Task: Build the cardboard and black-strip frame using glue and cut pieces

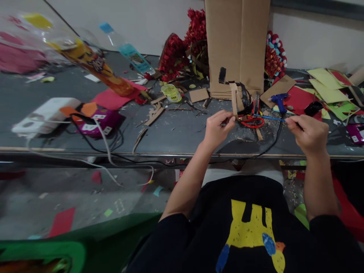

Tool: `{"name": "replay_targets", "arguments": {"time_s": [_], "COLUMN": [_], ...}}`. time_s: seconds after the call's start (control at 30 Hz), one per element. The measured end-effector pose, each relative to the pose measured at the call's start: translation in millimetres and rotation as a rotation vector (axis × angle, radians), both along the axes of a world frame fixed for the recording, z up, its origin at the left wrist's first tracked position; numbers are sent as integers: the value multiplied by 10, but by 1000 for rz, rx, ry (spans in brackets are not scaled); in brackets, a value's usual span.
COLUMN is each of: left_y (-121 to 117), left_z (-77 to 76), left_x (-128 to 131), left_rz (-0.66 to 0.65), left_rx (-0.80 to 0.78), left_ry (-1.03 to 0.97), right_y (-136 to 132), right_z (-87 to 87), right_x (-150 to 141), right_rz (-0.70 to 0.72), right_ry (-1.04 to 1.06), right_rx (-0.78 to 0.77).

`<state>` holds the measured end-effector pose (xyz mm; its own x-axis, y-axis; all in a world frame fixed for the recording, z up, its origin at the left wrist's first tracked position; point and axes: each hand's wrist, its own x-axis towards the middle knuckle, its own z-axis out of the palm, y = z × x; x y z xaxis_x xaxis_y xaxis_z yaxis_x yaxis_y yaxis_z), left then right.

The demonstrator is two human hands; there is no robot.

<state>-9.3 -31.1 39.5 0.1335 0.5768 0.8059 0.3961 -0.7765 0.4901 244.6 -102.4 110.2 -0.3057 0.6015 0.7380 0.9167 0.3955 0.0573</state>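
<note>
My left hand (217, 127) is closed, its thumb and fingers pinching the lower end of a narrow cardboard strip (234, 98). Against that strip sits a dark, curved black piece (245, 99), partly hidden. My right hand (308, 132) is closed around one end of a thin blue stick (269, 117), which stretches left toward the cardboard strip. Whether the stick's far end touches the strip I cannot tell. Red-handled scissors (256, 122) lie on the table just under the stick. Behind, a blue glue gun (280, 100) rests near my right hand.
A tall cardboard sheet (237, 45) leans on the wall, with red flower-like crafts (173, 57) beside it. Left stand an orange drink bottle (96, 64), a blue-labelled bottle (133, 55), a white power strip (47, 113) and a purple box (99, 123). Black cable (273, 144) crosses the table edge.
</note>
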Motion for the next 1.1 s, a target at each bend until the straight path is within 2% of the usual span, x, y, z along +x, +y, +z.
{"name": "replay_targets", "arguments": {"time_s": [0.17,0.43,0.63,0.83,1.1], "left_y": [-14,-16,-26,-21,-43], "left_z": [7,18,23,14,12], "left_x": [14,21,21,32,45], "left_rz": [-8,-37,-3,-10,-8], "left_rx": [-10,10,-11,46,-23], "left_ry": [2,-21,25,7,-26], "right_y": [1,-2,-4,10,17], "right_z": [-2,-21,-48,-44,-110], "right_x": [-9,47,65,44,20], "right_rz": [-23,-14,-1,-26,-8], "right_ry": [24,47,65,54,116], "right_rx": [-77,-98,-84,-81,-89]}}
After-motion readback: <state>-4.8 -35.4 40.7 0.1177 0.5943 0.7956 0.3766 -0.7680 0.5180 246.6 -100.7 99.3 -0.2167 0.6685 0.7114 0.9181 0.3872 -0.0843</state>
